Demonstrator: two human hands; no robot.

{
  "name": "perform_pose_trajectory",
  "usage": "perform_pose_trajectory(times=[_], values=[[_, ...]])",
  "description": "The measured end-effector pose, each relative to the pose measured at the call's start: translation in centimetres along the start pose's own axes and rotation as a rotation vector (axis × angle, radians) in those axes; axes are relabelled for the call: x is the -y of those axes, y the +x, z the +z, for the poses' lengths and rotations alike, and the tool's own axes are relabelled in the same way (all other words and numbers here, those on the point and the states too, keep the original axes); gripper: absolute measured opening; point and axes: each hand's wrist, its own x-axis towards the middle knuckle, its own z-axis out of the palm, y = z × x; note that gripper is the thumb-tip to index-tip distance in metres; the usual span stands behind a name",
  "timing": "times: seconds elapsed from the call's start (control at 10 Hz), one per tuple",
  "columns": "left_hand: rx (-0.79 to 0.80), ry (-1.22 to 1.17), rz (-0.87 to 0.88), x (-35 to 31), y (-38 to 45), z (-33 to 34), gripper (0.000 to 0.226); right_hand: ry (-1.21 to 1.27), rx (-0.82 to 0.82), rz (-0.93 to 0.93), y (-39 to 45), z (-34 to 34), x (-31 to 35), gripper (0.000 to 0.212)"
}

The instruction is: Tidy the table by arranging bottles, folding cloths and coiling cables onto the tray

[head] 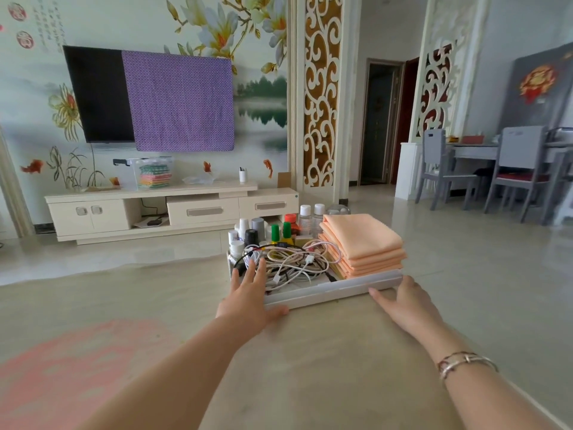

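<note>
With bottles [280, 226], cables [288, 262] and folded cloths [361, 240] already on tray [335, 290], both grips open: left hand [248, 294] and right hand [406, 301] flat against tray, likely nudging it square on tabletop [310, 367].

Floral mural wall [217, 23]; TV [99, 94], half under purple cloth [179, 102]; cream cabinet [155, 209]; glossy floor [434, 231]; grey chairs [514, 169].

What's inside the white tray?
The tray holds folded orange cloths, a tangle of cables and bottles at the back. Its floor is mostly covered, so anything underneath stays hidden.
</note>
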Motion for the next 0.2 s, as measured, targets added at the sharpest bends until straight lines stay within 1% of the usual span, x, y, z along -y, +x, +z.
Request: perform_pose_trajectory(times=[0.1, 0.2], values=[[-0.028, 0.063, 0.001, -0.3, -1.8, -1.8, 0.074, -0.045, -0.028, -0.004, -2.1, -1.5, 1.7, 0.042], [-0.050, 0.121, 0.019, -0.7, -4.6, -4.2, 0.029, -0.004, -0.061, -0.125, -5.6, -2.9, 3.8, 0.028]])
